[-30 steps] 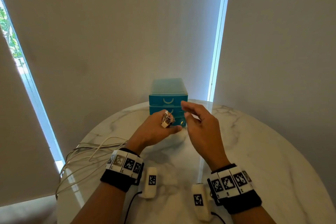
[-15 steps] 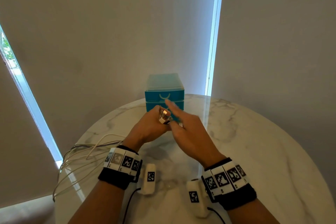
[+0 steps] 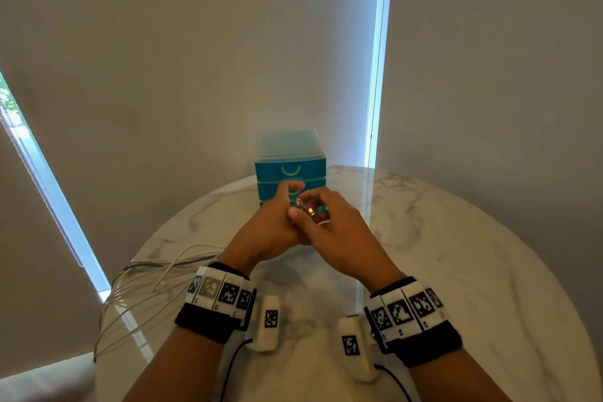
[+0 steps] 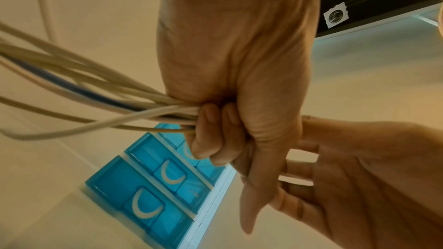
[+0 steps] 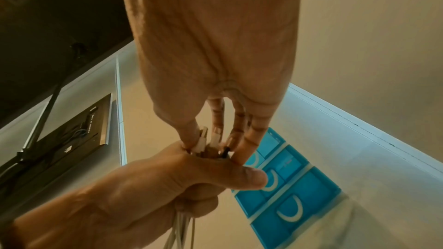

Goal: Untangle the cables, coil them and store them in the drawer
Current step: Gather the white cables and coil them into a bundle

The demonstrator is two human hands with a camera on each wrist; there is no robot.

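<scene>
A bundle of white cables with one blue strand (image 4: 95,105) runs through my left hand (image 3: 277,222), which grips it in a fist above the marble table (image 3: 456,271). The loose loops (image 3: 146,281) trail off the table's left edge. The cable plugs (image 3: 308,210) stick up out of the fist. My right hand (image 3: 305,204) sits on top, thumb and fingers pinching those plugs (image 5: 203,139). Just behind both hands stands the blue drawer unit (image 3: 290,170), its drawers closed (image 4: 143,186).
The round table ends in a curved edge on the left and right. A blind with a bead chain (image 3: 42,192) hangs at the left window. White tagged sensor pods (image 3: 269,320) (image 3: 350,343) dangle under both wrists.
My right hand was open and apart from the left; it came across and closed on the plug ends above the left fist. The left hand kept its grip on the bundle.
</scene>
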